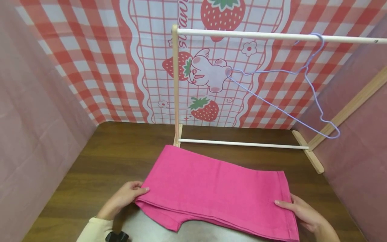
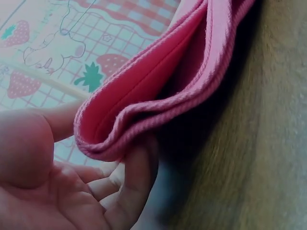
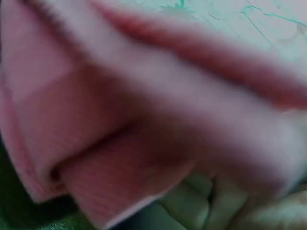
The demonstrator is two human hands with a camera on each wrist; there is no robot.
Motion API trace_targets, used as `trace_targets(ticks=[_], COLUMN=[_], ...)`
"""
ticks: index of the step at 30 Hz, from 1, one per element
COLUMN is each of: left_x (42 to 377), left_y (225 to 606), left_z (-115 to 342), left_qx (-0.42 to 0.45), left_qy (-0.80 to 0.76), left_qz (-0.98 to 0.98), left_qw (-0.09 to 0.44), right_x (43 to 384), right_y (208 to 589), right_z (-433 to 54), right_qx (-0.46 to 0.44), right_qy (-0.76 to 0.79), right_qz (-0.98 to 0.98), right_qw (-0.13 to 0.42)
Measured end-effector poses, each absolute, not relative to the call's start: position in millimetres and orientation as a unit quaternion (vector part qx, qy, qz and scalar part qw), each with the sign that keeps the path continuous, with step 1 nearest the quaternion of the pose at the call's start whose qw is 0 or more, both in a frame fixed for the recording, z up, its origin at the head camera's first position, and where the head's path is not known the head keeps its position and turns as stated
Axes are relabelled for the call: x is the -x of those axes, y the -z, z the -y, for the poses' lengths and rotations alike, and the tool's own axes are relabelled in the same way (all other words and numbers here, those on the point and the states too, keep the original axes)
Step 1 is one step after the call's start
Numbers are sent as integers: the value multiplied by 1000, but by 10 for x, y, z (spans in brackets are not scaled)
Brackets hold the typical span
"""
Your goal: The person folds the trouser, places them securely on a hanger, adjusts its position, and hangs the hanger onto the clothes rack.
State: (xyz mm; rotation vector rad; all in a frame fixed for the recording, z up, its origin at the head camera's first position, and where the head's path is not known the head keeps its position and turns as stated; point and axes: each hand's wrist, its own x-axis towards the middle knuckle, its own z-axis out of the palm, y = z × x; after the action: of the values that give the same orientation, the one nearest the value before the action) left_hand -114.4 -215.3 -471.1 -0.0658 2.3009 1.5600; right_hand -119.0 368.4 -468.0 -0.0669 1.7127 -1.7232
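Pink trousers, folded lengthwise with a pointed flap at the lower left, stretch sideways above the near part of the table. My left hand pinches their left edge, thumb on top and fingers underneath. In the left wrist view the layered pink cloth forms an open fold between thumb and fingers. At the other end my right hand grips the stitched hem, with its thumb over the cloth and its fingers behind. Blurred pink fabric fills most of the right wrist view and hides much of that hand.
Behind the trousers stands a wooden rack with a white top rail and a lower bar. A lilac hanger hangs at its right. The brown table meets a strawberry-patterned cloth backdrop and pink side curtains.
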Motion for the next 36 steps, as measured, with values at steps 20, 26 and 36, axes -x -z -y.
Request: trace_targets(ticks=[20,26,36], left_x=[1067,1079,1070], left_y=[4450,4453,4719], left_z=[2186,2296,2399], left_qx=[42,79,100], left_qy=[-612,-605,-500], left_qz=[-783,-786,-854], left_qw=[105,98,108], right_x=[1622,1846,2177], right_y=[4397,4347,4566], right_z=[-3151,-2949,-2866], right_qx=[-64,-66,-50], right_qy=[580,561,499], right_qz=[-799,-821,-845], right_qw=[143,85,187])
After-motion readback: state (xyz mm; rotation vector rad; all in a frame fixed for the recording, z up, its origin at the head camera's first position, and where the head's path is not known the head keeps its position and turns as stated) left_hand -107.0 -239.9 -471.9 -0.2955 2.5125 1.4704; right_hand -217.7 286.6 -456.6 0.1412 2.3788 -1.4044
